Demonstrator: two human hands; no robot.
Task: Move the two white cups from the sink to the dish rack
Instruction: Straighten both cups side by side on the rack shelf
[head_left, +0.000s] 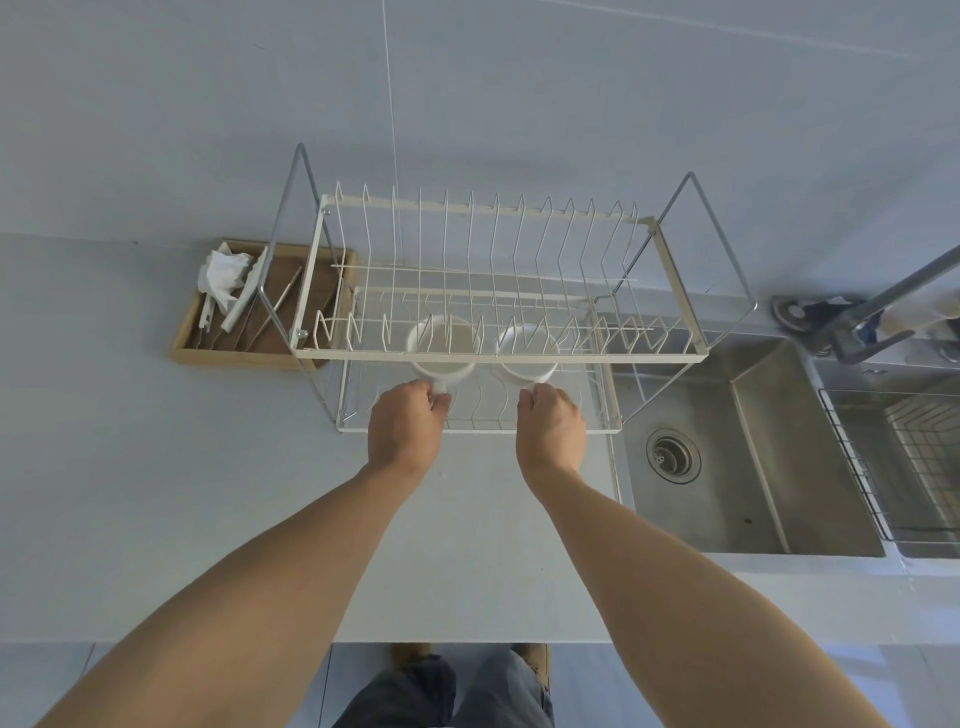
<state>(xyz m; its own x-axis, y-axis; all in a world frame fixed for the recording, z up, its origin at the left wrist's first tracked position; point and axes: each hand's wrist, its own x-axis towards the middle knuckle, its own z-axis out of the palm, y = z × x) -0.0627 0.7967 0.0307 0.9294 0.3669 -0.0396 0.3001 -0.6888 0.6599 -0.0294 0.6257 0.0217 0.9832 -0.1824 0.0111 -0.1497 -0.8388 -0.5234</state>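
Observation:
Two white cups sit side by side on the lower tier of the white wire dish rack (498, 358), partly seen through the upper tier's wires. My left hand (406, 430) pinches the handle of the left cup (441, 347). My right hand (550, 430) grips the near side of the right cup (527, 349), whose handle is hidden by my fingers. Both hands reach in from the rack's front edge. The steel sink (737, 457) lies to the right of the rack, with only its drain showing in the basin.
A wooden tray (244, 353) with a crumpled tissue and utensils sits left of the rack. A faucet (883, 306) stands behind the sink. A wire basket (904, 467) hangs in the second basin at far right. The counter's front edge is near my feet.

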